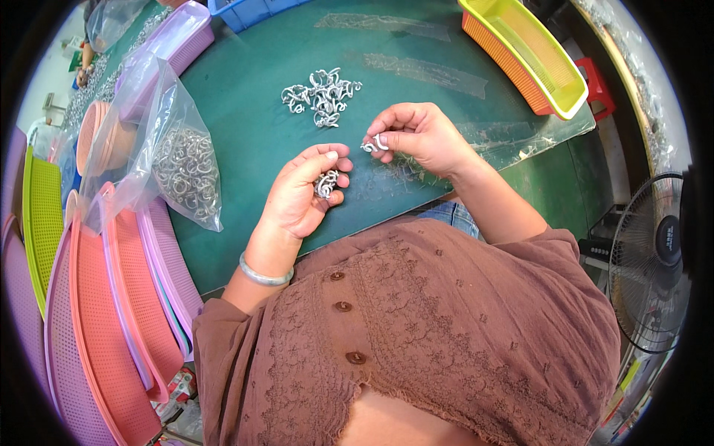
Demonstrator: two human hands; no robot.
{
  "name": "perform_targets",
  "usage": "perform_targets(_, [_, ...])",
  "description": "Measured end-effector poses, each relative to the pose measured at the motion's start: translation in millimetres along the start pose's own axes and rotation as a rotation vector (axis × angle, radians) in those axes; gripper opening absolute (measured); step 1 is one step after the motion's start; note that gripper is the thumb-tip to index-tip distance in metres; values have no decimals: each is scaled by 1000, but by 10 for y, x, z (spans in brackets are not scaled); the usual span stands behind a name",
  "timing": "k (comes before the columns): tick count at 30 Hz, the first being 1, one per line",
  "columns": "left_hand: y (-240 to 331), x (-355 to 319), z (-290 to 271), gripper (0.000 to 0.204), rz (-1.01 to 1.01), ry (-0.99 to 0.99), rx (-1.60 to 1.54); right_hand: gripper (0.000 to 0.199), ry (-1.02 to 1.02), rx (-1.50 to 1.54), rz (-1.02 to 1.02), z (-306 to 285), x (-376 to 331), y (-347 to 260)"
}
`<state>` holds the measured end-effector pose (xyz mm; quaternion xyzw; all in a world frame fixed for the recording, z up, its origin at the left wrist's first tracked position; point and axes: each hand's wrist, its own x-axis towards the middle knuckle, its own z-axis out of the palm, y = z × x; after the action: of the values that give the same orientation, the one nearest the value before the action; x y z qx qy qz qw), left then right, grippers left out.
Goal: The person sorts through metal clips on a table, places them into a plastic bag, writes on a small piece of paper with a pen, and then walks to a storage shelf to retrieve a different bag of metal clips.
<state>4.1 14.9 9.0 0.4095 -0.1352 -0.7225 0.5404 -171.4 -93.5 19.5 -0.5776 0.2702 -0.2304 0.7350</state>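
Note:
My left hand [303, 186] is curled around a small cluster of curved silver metal rings [325, 183], which shows between palm and fingertips. To its right, my right hand [419, 137] pinches a silver ring piece [374, 143] between thumb and fingers; whether it is one ring or two linked, I cannot tell. Both hands are held over the near part of the green table, a short gap apart. Beyond them lies a loose pile of similar silver rings [324, 97] on the tabletop.
A clear plastic bag [186, 167] full of rings stands at the left of the green table [245, 67]. Stacked pink and purple baskets [97, 312] fill the near left. A yellow-orange basket [520, 52] sits far right, a blue crate [256, 11] at the back. A fan [651, 260] stands right.

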Motion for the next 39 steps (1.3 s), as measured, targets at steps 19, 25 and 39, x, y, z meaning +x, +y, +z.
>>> perform_targets(19, [-50, -14, -28, 27, -50, -49, -115, 23, 41, -697, -449, 40, 288, -30])
perform_targets(25, [-3, -10, -136, 17, 45, -7, -107, 18, -9, -1098, -557, 120, 513, 82])
perform_targets(39, [76, -21, -110, 17, 140, 102, 59, 3, -138, -421, 0, 33, 372, -76])
